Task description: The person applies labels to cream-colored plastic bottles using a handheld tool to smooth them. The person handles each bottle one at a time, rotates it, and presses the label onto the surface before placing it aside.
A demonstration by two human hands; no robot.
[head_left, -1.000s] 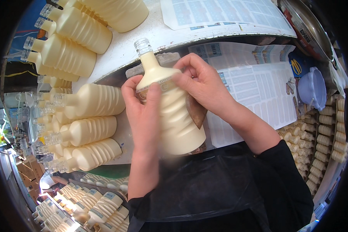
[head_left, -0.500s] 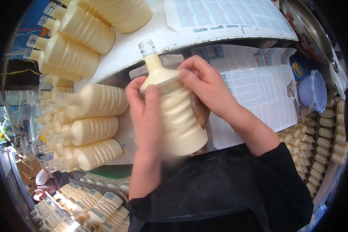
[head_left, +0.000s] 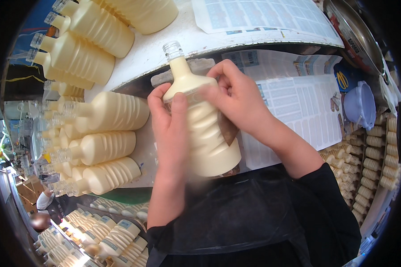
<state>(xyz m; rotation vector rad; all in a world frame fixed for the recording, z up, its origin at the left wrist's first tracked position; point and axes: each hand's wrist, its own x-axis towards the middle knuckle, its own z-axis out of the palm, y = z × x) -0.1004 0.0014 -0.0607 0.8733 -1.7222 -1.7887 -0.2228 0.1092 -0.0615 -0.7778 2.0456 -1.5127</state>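
A cream bottle (head_left: 214, 153) with wavy ribbed sides and a clear threaded neck leans in front of my dark apron, its neck pointing up and slightly left. My left hand (head_left: 171, 122) is closed on its left shoulder, thumb on the front and fingers round the side. At the right shoulder my right hand (head_left: 238, 95) is closed on the bottle, its blurred thumb pressing the front and its index finger curled. A thin see-through label strip (head_left: 192, 95) crosses the bottle's front between my thumbs. A brown piece (head_left: 228, 129) shows behind the bottle's right side.
Cream bottles (head_left: 116, 111) lie stacked at left, more stand on the white ledge (head_left: 142, 49). Label sheets (head_left: 294, 111) lie to the right, beside a lilac bucket (head_left: 360, 104). Labelled bottles (head_left: 120, 236) fill the lower left; a metal basin (head_left: 358, 31) is upper right.
My right thumb has moved left and slightly down across the bottle's front. The bottle sits slightly higher and further right in view. My left hand keeps its hold.
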